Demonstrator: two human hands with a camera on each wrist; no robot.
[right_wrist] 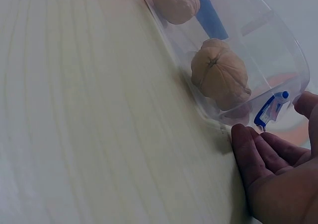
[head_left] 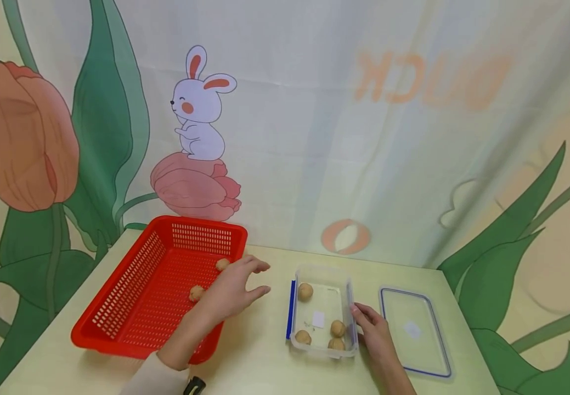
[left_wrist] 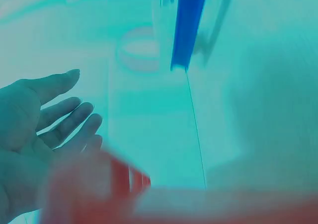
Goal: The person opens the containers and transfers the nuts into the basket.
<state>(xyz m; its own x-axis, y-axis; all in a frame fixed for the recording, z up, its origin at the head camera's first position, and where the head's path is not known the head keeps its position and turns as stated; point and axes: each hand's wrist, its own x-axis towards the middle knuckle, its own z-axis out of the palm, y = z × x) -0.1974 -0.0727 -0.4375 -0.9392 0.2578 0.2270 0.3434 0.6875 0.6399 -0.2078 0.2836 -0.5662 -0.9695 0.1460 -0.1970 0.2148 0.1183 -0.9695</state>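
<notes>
4 walnuts point(head_left: 305, 291) are in clear box point(head_left: 327, 303); R hand point(head_left: 374, 331) grips its side. L hand point(head_left: 231, 288), loose & empty, is near red basket point(head_left: 158, 293) w/ 2 walnuts point(head_left: 196, 293).

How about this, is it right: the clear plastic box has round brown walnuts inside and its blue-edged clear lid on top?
Not quite: the blue-edged clear lid isn't on top. The head view shows it lying flat beside the clear plastic box, which does have round brown walnuts inside.

Lower left: red rectangular plastic basket point(head_left: 148, 307), two round brown walnuts point(head_left: 196, 293) inside | lower centre: clear rectangular plastic box point(head_left: 325, 302), four walnuts point(head_left: 305, 291) inside
</notes>
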